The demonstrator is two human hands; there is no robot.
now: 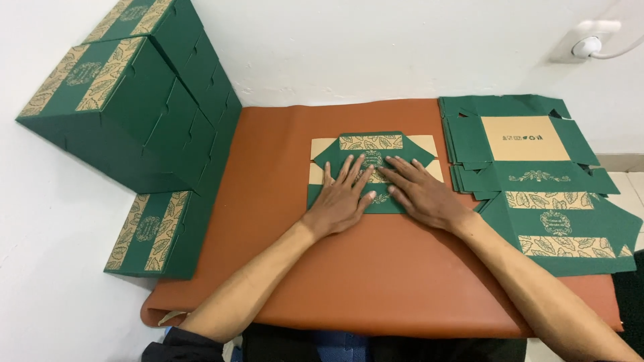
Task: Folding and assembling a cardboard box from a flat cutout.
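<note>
At the centre of the frame, a flat-folded green carton blank (373, 171) with tan leaf bands lies on the brown mat (282, 221) — left hand (341, 198) and right hand (421, 194) both pressed on it, palms down, fingers spread, grasping nothing. At right sits a stack of unfolded blanks (537, 174). Upper left, assembled green boxes (127, 107) are piled up, closed — contents hidden.

Matt green cardboard box blank (373, 151) (gold leaf print) on a smooth, leathery brown mat (282, 201).
</note>
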